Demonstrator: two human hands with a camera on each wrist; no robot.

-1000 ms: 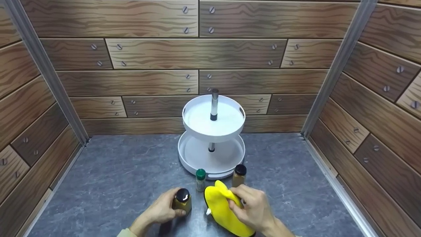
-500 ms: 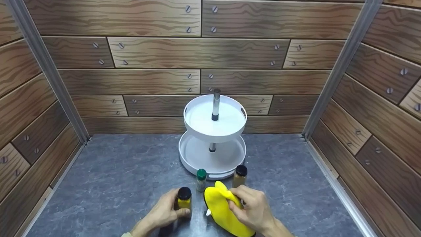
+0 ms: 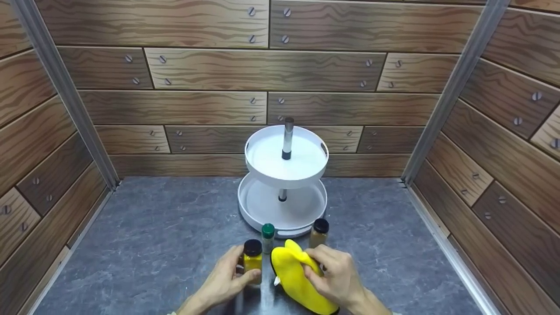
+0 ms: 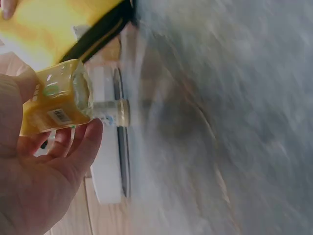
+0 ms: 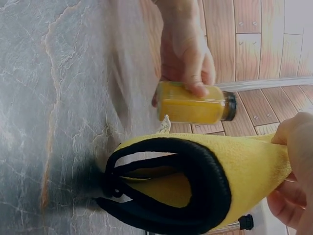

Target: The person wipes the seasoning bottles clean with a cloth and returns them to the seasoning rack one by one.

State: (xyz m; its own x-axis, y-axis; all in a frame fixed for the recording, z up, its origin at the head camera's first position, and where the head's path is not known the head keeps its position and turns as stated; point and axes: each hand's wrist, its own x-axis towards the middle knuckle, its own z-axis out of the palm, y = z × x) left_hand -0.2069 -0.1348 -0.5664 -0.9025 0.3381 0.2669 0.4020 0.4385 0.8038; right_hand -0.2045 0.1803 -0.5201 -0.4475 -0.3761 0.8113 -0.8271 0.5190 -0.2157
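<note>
My left hand (image 3: pixel 225 278) grips a spice jar (image 3: pixel 252 262) with a black lid and yellow contents, thumb on the near side. In the left wrist view the base of the jar (image 4: pixel 82 90) shows, and the right wrist view has the jar (image 5: pixel 190 105) held above the tabletop. Just to its right, my right hand (image 3: pixel 337 275) pinches the upper part of a folded yellow cloth (image 3: pixel 297 280) with black edging and a small white tag. The cloth's loop of dark edging (image 5: pixel 220 176) faces the right wrist camera. Some right fingers are hidden by the cloth.
Beyond the hands stand a small green-lidded jar (image 3: pixel 267 239) and a black-lidded jar of brownish contents (image 3: pixel 318 236), the latter partly behind the right hand. Behind them is a white two-tier round tray (image 3: pixel 262 208) with a central post (image 3: pixel 288 138). Wood-patterned walls enclose the grey tabletop (image 3: pixel 175 218).
My left hand has carried the yellow spice jar right and slightly away from me, closer to the cloth and the green-lidded jar. The right hand and cloth stay nearly still.
</note>
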